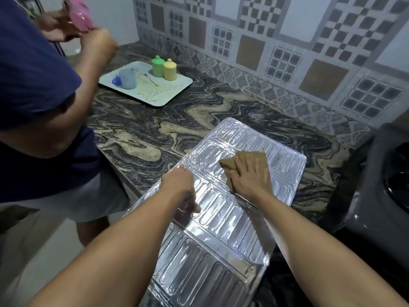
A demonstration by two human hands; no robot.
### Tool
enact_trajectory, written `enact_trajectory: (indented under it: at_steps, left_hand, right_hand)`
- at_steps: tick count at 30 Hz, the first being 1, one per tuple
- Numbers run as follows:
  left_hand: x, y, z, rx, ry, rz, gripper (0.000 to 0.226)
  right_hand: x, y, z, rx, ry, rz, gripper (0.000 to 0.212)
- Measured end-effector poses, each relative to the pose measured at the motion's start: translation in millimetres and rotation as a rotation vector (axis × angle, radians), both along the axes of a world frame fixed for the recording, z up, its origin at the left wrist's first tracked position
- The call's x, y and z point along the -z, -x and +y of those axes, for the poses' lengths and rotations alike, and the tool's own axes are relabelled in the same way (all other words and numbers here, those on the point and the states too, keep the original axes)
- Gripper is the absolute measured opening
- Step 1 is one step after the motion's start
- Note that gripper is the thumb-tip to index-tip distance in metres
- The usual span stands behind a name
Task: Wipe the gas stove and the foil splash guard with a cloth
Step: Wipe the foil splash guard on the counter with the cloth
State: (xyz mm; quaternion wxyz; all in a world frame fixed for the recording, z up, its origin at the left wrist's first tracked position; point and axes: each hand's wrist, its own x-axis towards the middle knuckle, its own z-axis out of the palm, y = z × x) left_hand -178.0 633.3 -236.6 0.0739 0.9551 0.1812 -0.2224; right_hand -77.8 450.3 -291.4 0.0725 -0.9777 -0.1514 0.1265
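The foil splash guard (221, 218) lies flat on the marbled counter, embossed with oblong ridges, reaching from mid-frame down to the bottom edge. A brown cloth (252, 159) sits on its far part. My right hand (250, 176) presses flat on the cloth with straight fingers. My left hand (179, 187) holds the guard's left edge, fingers curled over the rim. A few brown crumbs dot the foil beyond the cloth. The dark gas stove (376, 191) stands at the right edge, only partly in view.
Another person in a navy shirt (44, 107) stands close at the left, holding a pink container (78, 13) up high. A pale tray (159, 94) at the back left carries a green jar, a yellow jar and a blue cup. A tiled wall runs behind the counter.
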Motion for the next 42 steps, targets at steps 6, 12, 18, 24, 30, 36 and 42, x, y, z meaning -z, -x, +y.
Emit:
enact_trajectory:
  at_steps: [6, 12, 18, 24, 30, 36, 42]
  left_hand:
    - [-5, 3, -4, 0.01, 0.029, 0.068, 0.056]
    - [-21, -13, -13, 0.075, -0.187, 0.038, 0.12]
    - [9, -19, -12, 0.117, -0.02, 0.029, 0.144]
    - [24, -19, 0, 0.065, 0.17, 0.015, 0.144]
    - [29, -21, 2, 0.097, 0.164, 0.021, 0.146]
    - [27, -24, -2, 0.117, 0.107, 0.031, 0.146]
    - [22, -24, -4, 0.115, 0.099, 0.059, 0.147]
  right_hand:
    - [-3, 30, -23, 0.04, 0.01, -0.004, 0.064]
    - [-5, 57, -10, 0.044, 0.005, 0.022, 0.065]
    - [1, 87, -6, 0.044, -0.011, 0.01, 0.068]
    - [1, 72, -28, 0.222, -0.015, -0.022, 0.07]
    - [5, 37, -41, 0.457, -0.011, -0.04, 0.075]
    - [5, 19, -35, 0.437, -0.024, -0.096, 0.073]
    - [5, 7, -23, 0.299, -0.024, -0.074, 0.067]
